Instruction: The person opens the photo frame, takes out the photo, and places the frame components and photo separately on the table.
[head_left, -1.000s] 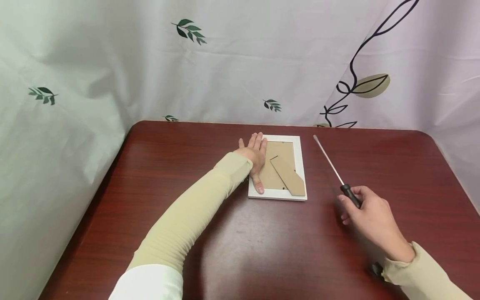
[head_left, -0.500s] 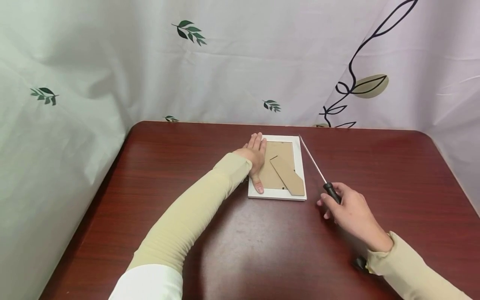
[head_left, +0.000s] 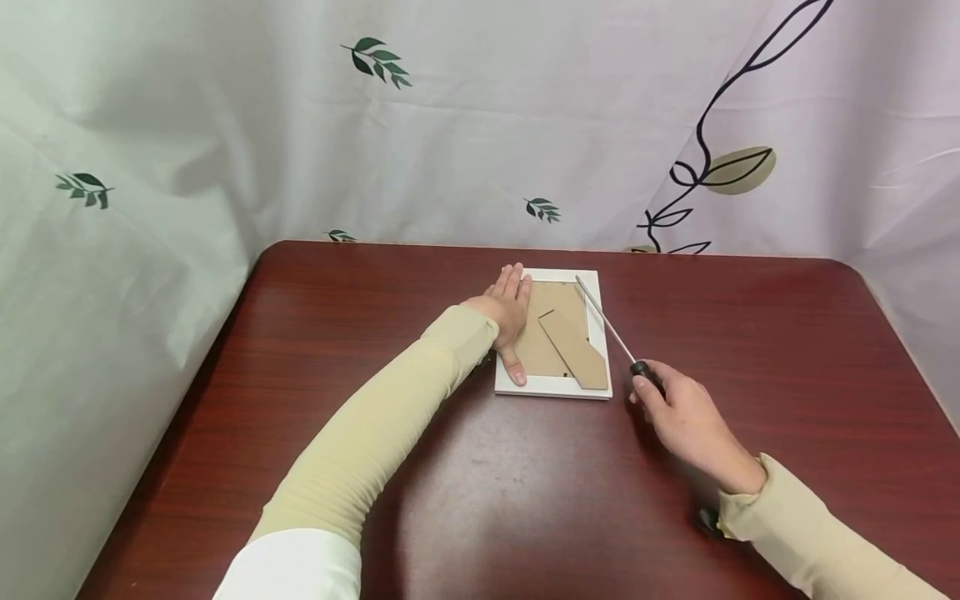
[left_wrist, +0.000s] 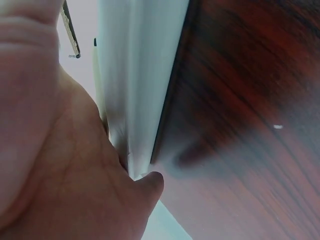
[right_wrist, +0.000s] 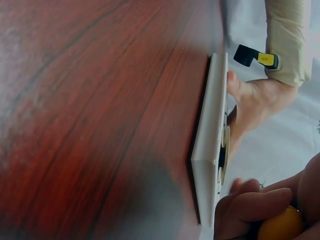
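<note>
A white picture frame (head_left: 551, 387) lies face down on the table, its brown backing board (head_left: 542, 354) and slanted stand leg (head_left: 579, 354) showing. My left hand (head_left: 510, 323) rests flat along its left edge, fingers straight and thumb spread toward the near edge. My right hand (head_left: 686, 417) grips the black handle of a screwdriver (head_left: 604, 320). The shaft slants up and left over the frame, with the tip at the board's upper right edge; I cannot tell whether it touches. In the right wrist view, the handle's yellow end (right_wrist: 282, 225) shows between the curled fingers.
The dark red wooden table (head_left: 337, 333) has rounded far corners. A white curtain (head_left: 465, 125) with leaf prints hangs behind and beside it. A small black wrist camera (head_left: 708, 522) sits under the right sleeve.
My right hand has moved left with the screwdriver, bringing its tip from beside the frame to over its upper right part. The left hand and the frame stay in place.
</note>
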